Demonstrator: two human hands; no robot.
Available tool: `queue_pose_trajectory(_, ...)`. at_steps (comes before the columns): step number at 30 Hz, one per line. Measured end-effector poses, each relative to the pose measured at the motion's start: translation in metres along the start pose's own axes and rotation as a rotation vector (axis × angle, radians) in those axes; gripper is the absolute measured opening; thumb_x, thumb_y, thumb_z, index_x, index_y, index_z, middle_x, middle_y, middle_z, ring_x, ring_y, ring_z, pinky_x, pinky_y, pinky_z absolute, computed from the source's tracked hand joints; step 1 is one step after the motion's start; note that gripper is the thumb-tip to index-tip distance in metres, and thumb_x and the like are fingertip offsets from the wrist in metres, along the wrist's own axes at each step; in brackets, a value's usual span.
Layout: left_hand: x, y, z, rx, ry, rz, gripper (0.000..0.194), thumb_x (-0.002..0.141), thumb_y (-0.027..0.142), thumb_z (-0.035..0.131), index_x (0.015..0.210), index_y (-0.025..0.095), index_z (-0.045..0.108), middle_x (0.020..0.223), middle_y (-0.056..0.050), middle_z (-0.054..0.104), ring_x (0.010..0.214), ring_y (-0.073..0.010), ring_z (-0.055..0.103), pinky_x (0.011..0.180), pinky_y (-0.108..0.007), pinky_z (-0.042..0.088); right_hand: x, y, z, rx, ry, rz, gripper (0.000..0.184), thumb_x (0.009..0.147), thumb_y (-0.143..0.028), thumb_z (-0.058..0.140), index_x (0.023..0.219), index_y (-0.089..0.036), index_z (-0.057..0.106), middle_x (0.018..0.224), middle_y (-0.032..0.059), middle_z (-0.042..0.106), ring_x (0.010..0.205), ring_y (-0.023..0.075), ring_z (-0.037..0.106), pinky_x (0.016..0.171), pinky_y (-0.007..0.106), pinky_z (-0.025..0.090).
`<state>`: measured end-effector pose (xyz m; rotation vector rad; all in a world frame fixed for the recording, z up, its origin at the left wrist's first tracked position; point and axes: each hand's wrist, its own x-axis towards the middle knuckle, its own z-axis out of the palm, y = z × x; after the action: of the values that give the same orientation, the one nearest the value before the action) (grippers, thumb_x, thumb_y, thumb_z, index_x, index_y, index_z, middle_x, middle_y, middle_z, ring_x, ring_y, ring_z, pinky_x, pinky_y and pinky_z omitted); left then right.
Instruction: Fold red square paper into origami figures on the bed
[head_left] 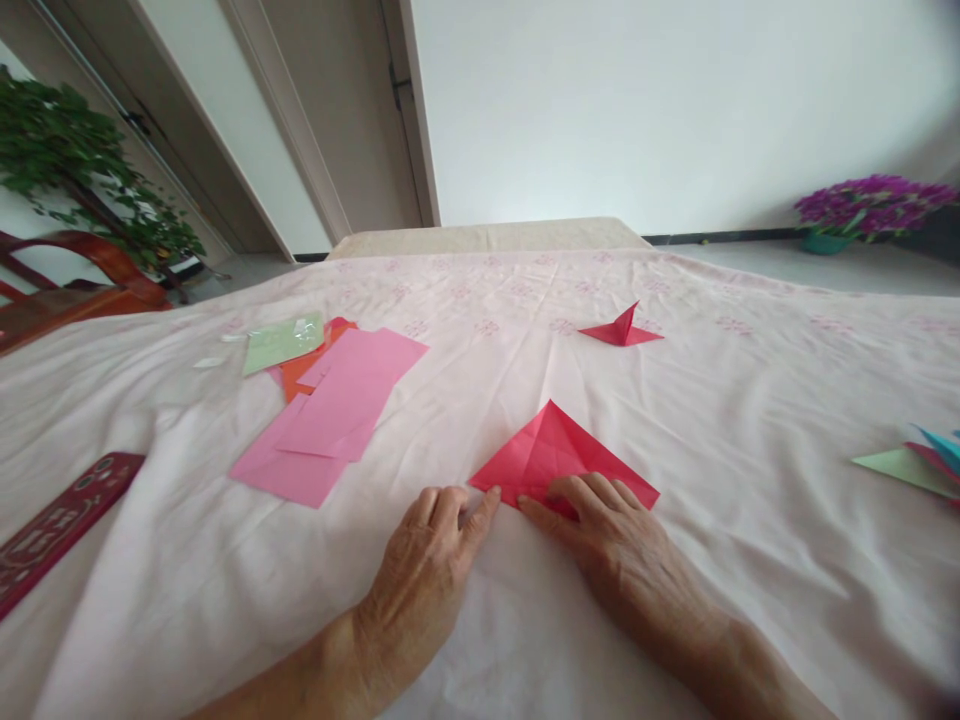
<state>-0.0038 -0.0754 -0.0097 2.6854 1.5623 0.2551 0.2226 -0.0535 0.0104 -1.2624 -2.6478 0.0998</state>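
A sheet of red origami paper (551, 450), folded into a triangle with crease lines, lies on the tablecloth with its peak pointing away from me. My left hand (431, 550) is closed at the triangle's lower left edge, fingers curled and the thumb tip pressing on the paper. Across the lower right part rests my right hand (611, 530), its bent fingers holding the paper down and its thumb at the bottom edge. The two thumbs are close together. Beyond them stands a small folded red paper piece (622, 328) with a raised point.
Pink paper sheets (352, 400) lie to the left, over orange paper (300, 375) and beside a green packet (285, 342). A dark red patterned box (67, 525) is at the far left. Folded green and blue papers (911, 468) lie at the right on the tablecloth (750, 400).
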Motion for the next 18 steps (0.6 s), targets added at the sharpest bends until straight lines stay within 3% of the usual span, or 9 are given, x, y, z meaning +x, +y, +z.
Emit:
queue_pose_trajectory(5,0.003,-0.018,-0.001,-0.304,0.115,-0.016,0.053,0.089,0.001,0.042,0.135,0.025,0.048,0.102,-0.007,0.056,0.095,-0.0193,0.054,0.084,-0.035,0.051,-0.001,0.001,0.001,0.028,-0.029,0.022,0.048,0.092,-0.022,0.056,0.136,-0.038,0.046,0.101,0.0036,0.057,0.086,0.02,0.048,0.075,0.034,0.044)
queue_pose_trajectory(8,0.014,-0.033,-0.003,-0.454,0.162,-0.104,0.036,0.091,0.007,0.046,0.117,0.025,0.062,0.094,-0.004,0.058,0.09,-0.0166,0.057,0.08,-0.031,0.05,-0.001,0.002,0.002,0.036,-0.018,0.024,0.047,0.091,-0.02,0.055,0.134,-0.036,0.048,0.102,0.0043,0.058,0.087,0.0202,0.049,0.076,0.035,0.044)
queue_pose_trajectory(12,0.03,-0.042,-0.005,-0.56,0.152,-0.151,0.015,0.088,0.012,0.057,0.091,0.022,0.068,0.087,-0.001,0.062,0.084,-0.0142,0.06,0.076,-0.026,0.047,0.0,0.003,0.003,0.034,0.019,0.041,0.039,0.09,-0.017,0.057,0.125,-0.033,0.058,0.098,0.0043,0.059,0.085,0.0197,0.05,0.074,0.034,0.044)
queue_pose_trajectory(18,0.043,-0.046,-0.006,-0.548,0.101,-0.178,0.005,0.084,0.017,0.066,0.082,0.021,0.068,0.085,0.0,0.064,0.079,-0.0132,0.061,0.072,-0.024,0.046,-0.001,0.005,0.006,0.025,0.032,0.049,0.038,0.088,-0.011,0.052,0.12,-0.029,0.061,0.098,0.0063,0.058,0.086,0.0205,0.051,0.074,0.035,0.046)
